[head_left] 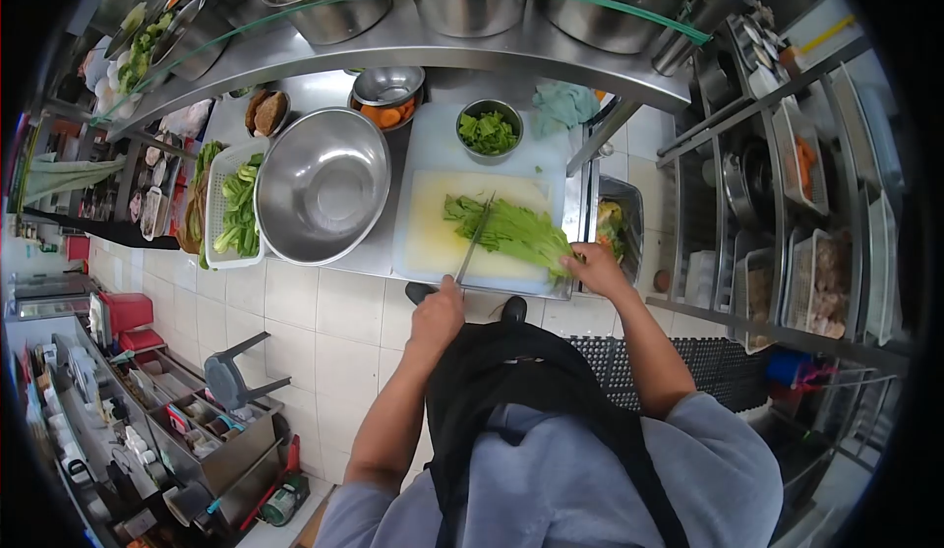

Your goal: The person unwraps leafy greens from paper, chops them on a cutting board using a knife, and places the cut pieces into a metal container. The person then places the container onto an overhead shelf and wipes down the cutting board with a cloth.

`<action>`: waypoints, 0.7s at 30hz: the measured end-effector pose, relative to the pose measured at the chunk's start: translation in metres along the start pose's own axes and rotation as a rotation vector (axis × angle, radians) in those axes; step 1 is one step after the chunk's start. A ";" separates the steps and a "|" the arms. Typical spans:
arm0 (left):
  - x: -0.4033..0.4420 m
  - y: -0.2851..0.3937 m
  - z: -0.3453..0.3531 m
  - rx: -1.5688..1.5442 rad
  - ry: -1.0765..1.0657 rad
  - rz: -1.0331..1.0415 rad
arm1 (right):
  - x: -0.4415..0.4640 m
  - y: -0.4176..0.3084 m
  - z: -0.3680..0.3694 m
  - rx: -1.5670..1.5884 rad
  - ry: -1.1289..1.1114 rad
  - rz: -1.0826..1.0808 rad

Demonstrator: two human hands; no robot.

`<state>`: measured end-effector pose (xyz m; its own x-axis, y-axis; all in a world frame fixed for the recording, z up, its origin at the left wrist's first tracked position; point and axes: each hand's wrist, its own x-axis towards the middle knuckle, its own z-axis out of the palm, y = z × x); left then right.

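My left hand (438, 316) is closed round the handle of a kitchen knife (476, 237). The blade lies across a bunch of leafy greens (515, 232) on a pale yellow cutting board (430, 235). At the right end of the bunch, my right hand (597, 269) grips the leaves with its fingers closed. Left of the blade lie some leaf pieces. Just beyond the board stands a small metal bowl (491, 156) with cut green leaves (488, 132) in it.
To the left are a large metal bowl (324, 194) and a white basket (236, 252) of greens. A bowl of carrot slices (389, 114) and a teal cloth (563, 109) sit behind. A steel shelf (433, 56) overhangs the counter; a dark bin (630, 202) stands right.
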<state>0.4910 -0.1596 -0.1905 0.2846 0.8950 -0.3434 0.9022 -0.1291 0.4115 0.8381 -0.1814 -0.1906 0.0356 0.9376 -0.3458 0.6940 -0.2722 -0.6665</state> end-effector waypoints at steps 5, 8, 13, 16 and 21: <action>-0.007 -0.022 -0.011 0.014 0.028 -0.034 | 0.007 0.015 0.013 0.153 -0.025 -0.016; -0.009 -0.023 -0.018 0.055 0.068 -0.009 | 0.005 -0.001 0.009 0.152 -0.031 0.034; -0.017 0.008 -0.053 0.007 0.116 -0.026 | 0.002 -0.004 0.010 0.017 -0.018 0.062; -0.020 0.020 -0.042 -0.026 0.120 -0.029 | 0.002 -0.007 0.012 -0.006 0.024 0.043; -0.015 -0.003 -0.005 0.021 0.067 -0.007 | -0.005 -0.001 0.008 0.004 0.114 0.042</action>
<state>0.4826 -0.1705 -0.1823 0.2565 0.9223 -0.2889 0.9110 -0.1309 0.3911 0.8310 -0.1875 -0.1933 0.1462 0.9440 -0.2959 0.6873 -0.3121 -0.6559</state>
